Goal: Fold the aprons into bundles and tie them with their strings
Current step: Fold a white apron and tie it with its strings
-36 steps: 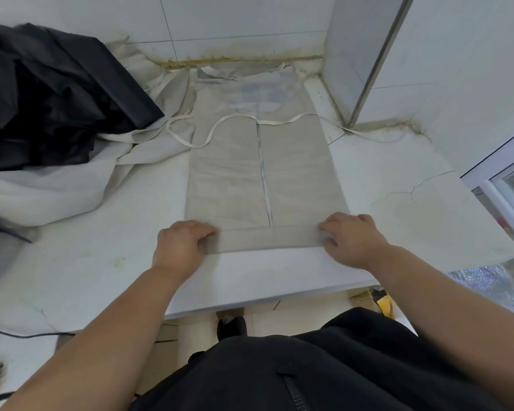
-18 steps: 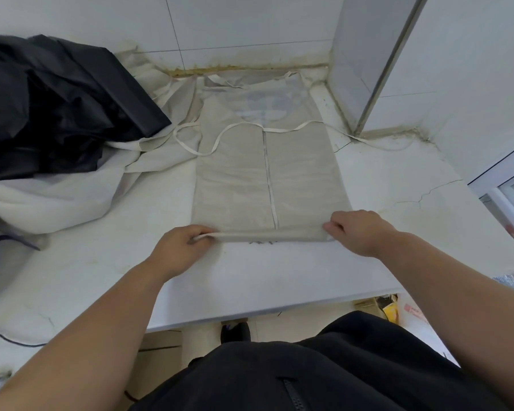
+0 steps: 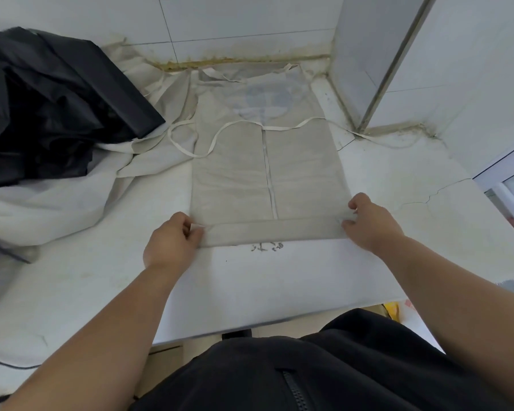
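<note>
A beige apron (image 3: 235, 179) lies flat in the middle of the frame on the white counter (image 3: 279, 277), its near edge turned over into a narrow band. The left hand (image 3: 172, 241) pinches the left end of this band with curled fingers, and the right hand (image 3: 371, 223) pinches the right end. Thin strings (image 3: 301, 124) cross the apron's far part. A black cloth (image 3: 57, 108) is heaped at the upper left.

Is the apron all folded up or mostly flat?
Mostly flat. The apron has only its near edge folded into a band, pinched by the left hand and right hand.
</note>
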### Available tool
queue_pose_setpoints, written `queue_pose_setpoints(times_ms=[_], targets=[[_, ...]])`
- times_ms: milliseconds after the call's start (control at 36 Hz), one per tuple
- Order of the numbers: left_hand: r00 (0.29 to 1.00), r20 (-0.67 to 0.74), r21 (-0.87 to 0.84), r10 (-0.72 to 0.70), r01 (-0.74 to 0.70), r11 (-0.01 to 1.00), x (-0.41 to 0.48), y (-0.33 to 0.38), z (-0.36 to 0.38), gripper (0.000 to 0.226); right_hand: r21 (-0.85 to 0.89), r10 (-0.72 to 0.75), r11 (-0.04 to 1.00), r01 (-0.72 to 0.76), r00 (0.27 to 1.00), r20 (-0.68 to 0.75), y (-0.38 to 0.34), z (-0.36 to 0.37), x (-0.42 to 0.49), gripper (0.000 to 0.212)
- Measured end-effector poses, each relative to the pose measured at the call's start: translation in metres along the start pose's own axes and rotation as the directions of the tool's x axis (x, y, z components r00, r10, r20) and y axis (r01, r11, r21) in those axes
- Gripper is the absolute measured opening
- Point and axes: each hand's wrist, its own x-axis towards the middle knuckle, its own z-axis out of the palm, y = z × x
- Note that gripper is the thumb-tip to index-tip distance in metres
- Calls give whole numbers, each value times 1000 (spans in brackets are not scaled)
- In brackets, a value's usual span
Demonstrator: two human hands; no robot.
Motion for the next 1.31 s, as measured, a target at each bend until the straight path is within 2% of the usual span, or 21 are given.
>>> queue_pose_setpoints(times_ms=[56, 111, 167, 194, 250, 306, 333, 472, 500, 556, 583, 667, 750, 889, 1000, 1056, 1111, 1167, 1222, 1278, 1306], targets=[[997, -57, 38, 61, -59, 998, -1, -2, 3, 22, -151, -70, 987, 60, 996, -58, -3, 1, -1, 37], [958, -85, 102, 274, -266, 959, 0, -6, 6, 20, -352, -212, 920, 173, 975, -73, -5, 3, -1, 38], [870, 2, 126, 493, -490, 863, 2, -7, 7, 33, -414, -322, 861, 295, 947, 6, -5, 5, -1, 36], [843, 67, 104, 534, -538, 837, 2, -5, 5, 40, -384, -338, 862, 330, 940, 50, -5, 7, -2, 35], [838, 130, 71, 531, -542, 838, 1, 1, 1, 42, -285, -323, 893, 349, 936, 138, -4, 6, -7, 43], [858, 145, 64, 493, -505, 860, 1, 4, 0, 33, -251, -302, 902, 351, 929, 213, -2, 2, -9, 60], [867, 164, 62, 470, -484, 873, 2, 5, -1, 27, -260, -301, 898, 355, 927, 226, -3, 1, -9, 61], [863, 330, 93, 383, -434, 896, 5, 9, -6, 52, -351, -359, 841, 412, 910, 208, -11, -3, 2, 38], [868, 334, 95, 367, -418, 903, 8, 9, -6, 48, -360, -359, 838, 410, 911, 202, -13, -3, 4, 39], [877, 302, 39, 373, -402, 915, 14, 9, -7, 24, -363, -354, 844, 395, 918, 176, -15, -5, 10, 36], [885, 284, -5, 370, -384, 923, 17, 9, -8, 9, -338, -338, 862, 377, 925, 171, -15, -6, 14, 35], [917, 288, -133, 277, -248, 959, 25, 9, -13, 15, -152, -235, 952, 266, 952, 194, -14, -13, 19, 28], [938, 304, -336, 165, -56, 940, 35, 5, -18, 9, -100, -166, 977, 191, 962, 217, -12, -17, 25, 33], [966, 246, -308, 83, -3, 951, 52, 4, -11, 9, 191, -65, 980, 55, 997, 45, -11, -12, 34, 22], [988, 142, -168, 58, -33, 985, 54, 9, -3, 12, 236, 41, 971, -32, 999, -33, -11, -7, 40, 29], [994, 86, -80, 62, -55, 995, 51, 11, -1, 15, 183, 67, 981, -59, 997, -37, -14, -5, 42, 31], [995, 34, 23, 94, -95, 995, 48, 12, 0, 18, 38, 70, 997, -67, 995, -68, -17, -1, 43, 34], [980, -11, 77, 198, -197, 977, 47, 11, 2, 19, -161, -5, 987, -18, 990, -140, -20, 3, 41, 32], [909, -34, 137, 416, -408, 903, 46, 10, 3, 29, -331, -156, 938, 103, 978, -139, -23, 6, 40, 31], [810, -16, 218, 587, -570, 792, 48, 7, 5, 42, -381, -271, 895, 232, 961, -52, -26, 8, 39, 32], [798, 16, 217, 602, -590, 777, 49, 7, 6, 43, -338, -294, 902, 269, 956, -23, -27, 8, 38, 32]])
